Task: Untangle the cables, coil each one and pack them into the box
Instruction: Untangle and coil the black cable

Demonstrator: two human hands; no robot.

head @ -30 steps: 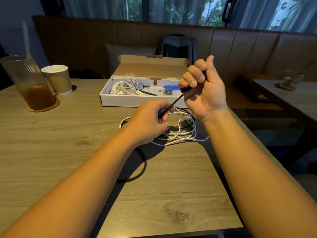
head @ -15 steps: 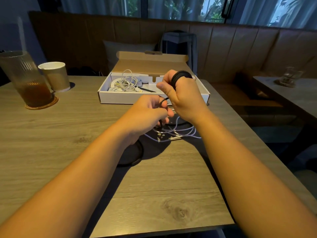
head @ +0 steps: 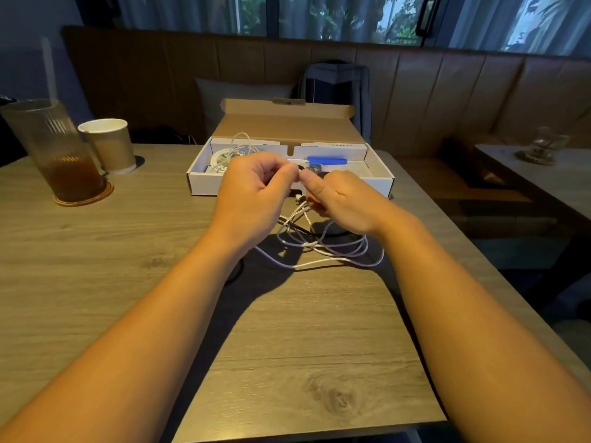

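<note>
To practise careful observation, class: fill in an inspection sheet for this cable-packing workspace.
Surface: wooden table, grain and a knot showing.
Job's things: open box, white coil and blue item inside.
Clutter: glass of brown drink on a coaster; paper cup.
Grips: left hand and right hand meet, both pinching what looks like the black cable.
Cables: white cables tangled before the box.
Surroundings: padded bench, backpack, windows, second table.

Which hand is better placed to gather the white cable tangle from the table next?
Right, probably. The right hand hangs directly over most of the white cable tangle, with strands rising toward it; the left hand sits off to the side, fingertips pinched.
</note>
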